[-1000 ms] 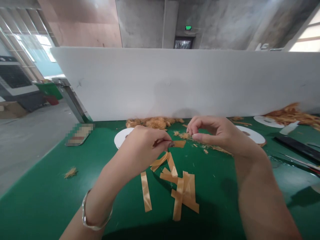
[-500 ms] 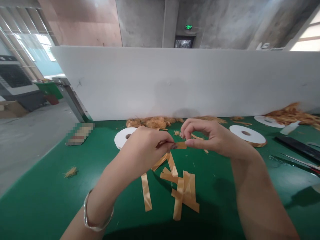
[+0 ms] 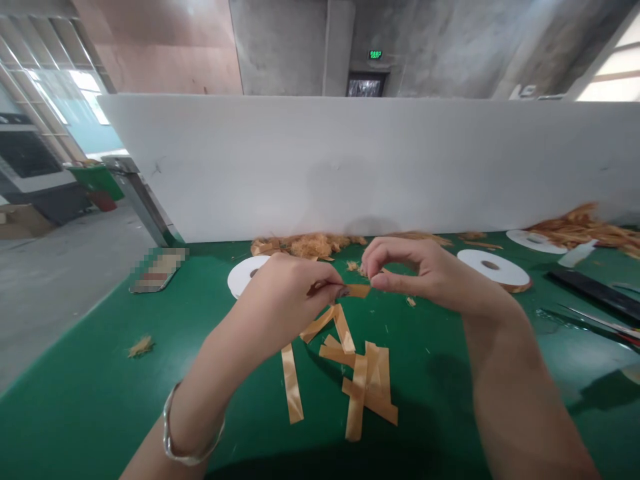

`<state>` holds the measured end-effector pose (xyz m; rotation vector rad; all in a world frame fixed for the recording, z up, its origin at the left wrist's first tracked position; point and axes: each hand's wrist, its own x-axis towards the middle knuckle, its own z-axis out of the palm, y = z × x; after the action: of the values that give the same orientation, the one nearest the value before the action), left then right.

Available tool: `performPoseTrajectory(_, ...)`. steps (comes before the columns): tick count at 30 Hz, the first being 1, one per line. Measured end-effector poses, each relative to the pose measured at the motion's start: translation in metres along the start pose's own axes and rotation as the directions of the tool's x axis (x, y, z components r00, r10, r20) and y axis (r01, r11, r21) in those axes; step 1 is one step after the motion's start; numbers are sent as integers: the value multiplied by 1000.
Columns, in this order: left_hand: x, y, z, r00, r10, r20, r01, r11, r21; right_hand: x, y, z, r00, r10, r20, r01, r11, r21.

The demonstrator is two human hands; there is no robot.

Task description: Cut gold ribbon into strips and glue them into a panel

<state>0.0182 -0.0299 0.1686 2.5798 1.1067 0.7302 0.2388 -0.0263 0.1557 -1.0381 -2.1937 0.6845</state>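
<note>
**Both hands pinching a short ribbon piece above the green table**

Left hand (image 3: 287, 300): raised off the surface, knuckles toward the camera, fingers curled tight, thumb and forefinger pinched on the left end of a short orange ribbon piece (image 3: 359, 291). A silver bangle (image 3: 187, 437) sits on that wrist.

Right hand (image 3: 425, 275): at 3 o'clock of the left hand, close beside it. Thumb and forefinger tips meet in a small ring just above the right end of the ribbon piece; the other fingers are bent under. Whether these tips actually grip the ribbon or a thread from it cannot be told.

Ribbon piece: held level in the air between the two hands, clear of the table.

No containers in view. Loose stock only: cut orange strips (image 3: 357, 373) lie crossed on the table at 6 o'clock of the hands; a white ribbon spool (image 3: 243, 275) lies flat at 10 o'clock, partly behind the left hand; a second spool (image 3: 494, 269) at 3 o'clock; frayed orange thread scraps (image 3: 310, 245) piled at 12 o'clock against the partition.

Surface: green table (image 3: 75, 413). A white partition board (image 3: 350, 167) stands along its far edge. Beyond it, concrete walls and a green exit sign (image 3: 375, 55) over a doorway.
</note>
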Motion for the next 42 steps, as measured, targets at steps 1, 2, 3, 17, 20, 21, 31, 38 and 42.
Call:
performPoseTrajectory(1,0,0,0,1000,-4,3,4,1000,6,1,-1,1,1000,3,24,-3,1000,1)
performPoseTrajectory(2,0,0,0,1000,-9,6,8,1000,10,1,-1,2,999,11,42,-11,1000,5)
performPoseTrajectory(3,0,0,0,1000,-11,6,11,1000,13,2,-2,2,998,17,56,-18,1000,10)
performPoseTrajectory(17,-3,1,1,999,33,-12,-34,997,-64,-1,-4,7,996,-42,84,39,998,40)
performPoseTrajectory(20,-3,-1,0,999,32,-7,-33,997,-71,-3,-3,3,996,-52,73,46,996,78)
performPoseTrajectory(21,-3,-2,-1,1000,28,-9,-28,997,-69,-4,-2,1,996,-60,59,55,994,90)
performPoseTrajectory(31,-5,-1,-3,1000,6,-23,-8,997,-79,-6,1,-4,995,-56,-86,57,998,7)
performPoseTrajectory(38,-5,-2,-4,1000,-7,11,8,995,-101,-5,-6,-1,992,-103,-77,97,993,-69)
performPoseTrajectory(42,-4,-3,-4,1000,-11,21,13,995,-97,-6,-6,0,992,-100,-76,94,993,-73)
